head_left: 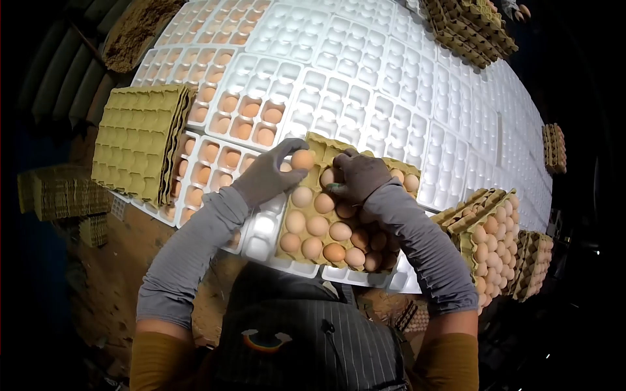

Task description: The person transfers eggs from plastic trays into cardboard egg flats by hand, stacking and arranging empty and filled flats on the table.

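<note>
My left hand (266, 177), in a grey glove, pinches a brown egg (302, 159) between thumb and fingers, at the upper left edge of a pulp egg tray (319, 144). Above the same tray, my gloved right hand (362, 177) has its fingers curled down round another egg (330, 176), which they partly cover. Rows of eggs (317, 226) fill the near part of the pulp tray, while cups at its far edge are bare. The pulp tray rests on white moulded trays (262, 229).
White trays (345, 49) spread across the surface; those on the left hold eggs (250, 109). A stack of pulp trays (138, 143) stands at left, another stack (473, 29) at far right. Egg-filled pulp trays (493, 241) sit near my right elbow.
</note>
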Motion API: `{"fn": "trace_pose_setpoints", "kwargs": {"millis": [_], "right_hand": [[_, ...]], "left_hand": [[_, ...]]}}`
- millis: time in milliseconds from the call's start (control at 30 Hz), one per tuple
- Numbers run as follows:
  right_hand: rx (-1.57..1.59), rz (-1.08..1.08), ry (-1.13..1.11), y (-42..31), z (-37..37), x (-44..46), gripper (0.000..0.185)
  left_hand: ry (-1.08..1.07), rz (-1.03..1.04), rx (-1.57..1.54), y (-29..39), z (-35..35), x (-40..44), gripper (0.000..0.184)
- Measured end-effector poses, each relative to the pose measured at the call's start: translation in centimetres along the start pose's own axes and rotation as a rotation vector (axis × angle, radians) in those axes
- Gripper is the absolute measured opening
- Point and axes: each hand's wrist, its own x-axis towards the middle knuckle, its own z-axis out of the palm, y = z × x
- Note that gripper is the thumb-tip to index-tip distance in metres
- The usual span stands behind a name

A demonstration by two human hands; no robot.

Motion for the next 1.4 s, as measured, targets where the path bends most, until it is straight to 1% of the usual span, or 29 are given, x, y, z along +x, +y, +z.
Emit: {"fn": "trace_pose_setpoints", "kwargs": {"millis": [33,67,100,133,200,233,267,300,333,367,400,467,533,600,633,733,800,833,867,900,933,1000,1033,1067,1100,1200,1267,1333,1400], "right_hand": [[0.180,0.062,0.049,0.6,-0.2,-0.6,0.033],[0.178,0.058,0.047,1.9,-0.1,-1.1,0.033],[0.849,0.022,-0.082,2.8,-0.2,-1.6,0.031],[1.522,-0.013,-0.218,3.3,0.0,-2.0,0.030],[1.757,-0.055,-0.146,2.4,0.5,-2.8,0.030],[1.372,-0.223,-0.003,2.8,1.6,-2.0,0.032],[0.979,-0.370,0.129,3.2,2.6,-1.6,0.035],[0.760,-0.247,0.098,1.2,1.9,-2.8,0.036],[0.261,-0.143,0.152,-0.2,2.2,-3.3,0.031],[0.047,-0.120,0.153,-1.4,2.6,-3.5,0.029],[-0.166,-0.099,0.159,-2.1,2.9,-3.7,0.028],[-0.216,-0.126,0.162,-2.1,4.1,-3.4,0.027],[-0.249,-0.150,0.186,-1.6,5.3,-2.8,0.030],[-0.221,-0.178,0.231,-1.1,5.0,-3.4,0.039],[-0.114,-0.178,0.276,-0.9,4.5,-3.9,0.040],[0.182,-0.182,0.384,0.4,4.0,-4.4,0.049],[0.352,-0.207,0.383,0.6,3.1,-3.4,0.051],[0.350,-0.199,0.393,0.2,2.5,-2.7,0.051],[0.371,-0.171,0.415,-0.4,1.9,-1.7,0.052],[0.391,-0.141,0.436,-1.0,1.3,-0.6,0.053],[0.297,-0.174,0.515,-1.6,0.9,1.1,0.052],[0.224,-0.106,0.577,-3.2,-0.3,5.0,0.052],[0.154,-0.074,0.610,-3.9,-0.7,7.4,0.053],[0.085,-0.105,0.682,-3.8,-0.7,10.1,0.052],[0.016,-0.059,0.650,-4.2,-1.2,12.6,0.050],[-0.111,0.089,0.497,-4.6,-1.6,19.0,0.041],[-0.035,0.020,0.548,-5.8,-0.7,21.3,0.034],[0.101,-0.092,0.497,-7.0,0.3,23.8,0.031],[0.125,0.016,0.145,-8.5,-1.1,24.4,0.038]], "left_hand": [[-0.017,0.057,-0.246,-0.2,-0.4,-0.6,0.047],[-0.029,0.114,-0.493,-0.6,-0.7,-1.2,0.050],[0.013,0.321,-0.139,-0.7,-0.9,-1.2,0.046],[-0.064,0.096,-0.089,-0.2,-0.3,-1.9,0.042],[0.007,0.227,0.507,-0.1,1.9,-2.5,0.042],[0.010,0.215,0.701,0.0,2.9,-2.3,0.047],[0.015,0.212,0.705,-0.3,3.4,-2.2,0.047],[0.006,0.212,0.766,-0.1,3.6,-2.3,0.049],[-0.004,0.211,0.830,0.0,3.7,-2.4,0.051],[0.084,0.200,0.651,-0.5,3.3,-2.7,0.051],[0.091,0.190,0.666,-0.7,2.5,-3.2,0.051],[-0.072,-0.237,-0.615,-1.2,0.8,-4.5,0.053],[-0.016,-0.226,-0.699,-1.4,0.9,-6.7,0.057],[0.033,-0.164,-0.897,-1.7,1.9,-8.9,0.073],[0.037,-0.202,-0.923,-1.9,2.0,-9.3,0.077],[0.172,-0.284,-1.076,-3.6,1.1,-9.3,0.062],[0.254,-0.377,-0.815,-3.9,-2.2,-7.3,0.050],[0.406,-0.258,-0.732,-4.7,-3.5,-5.4,0.052],[0.590,-0.020,-0.370,-5.6,-4.9,-3.4,0.049],[0.688,0.053,0.017,-6.8,-6.8,-0.9,0.047],[0.766,0.070,0.170,-6.0,-8.2,1.0,0.046],[0.786,0.030,0.605,-6.8,-10.8,5.6,0.048],[0.780,0.046,0.594,-7.5,-11.7,7.5,0.048],[0.699,-0.034,0.751,-8.1,-12.4,9.3,0.044],[0.614,-0.117,0.906,-8.8,-12.9,10.9,0.040],[0.577,-0.057,0.783,-11.5,-13.8,13.2,0.036],[0.561,-0.015,0.671,-10.3,-14.8,14.6,0.034],[0.626,0.140,0.473,-10.5,-15.3,16.7,0.032],[0.440,0.029,0.482,-10.7,-15.9,17.9,0.031]]}}
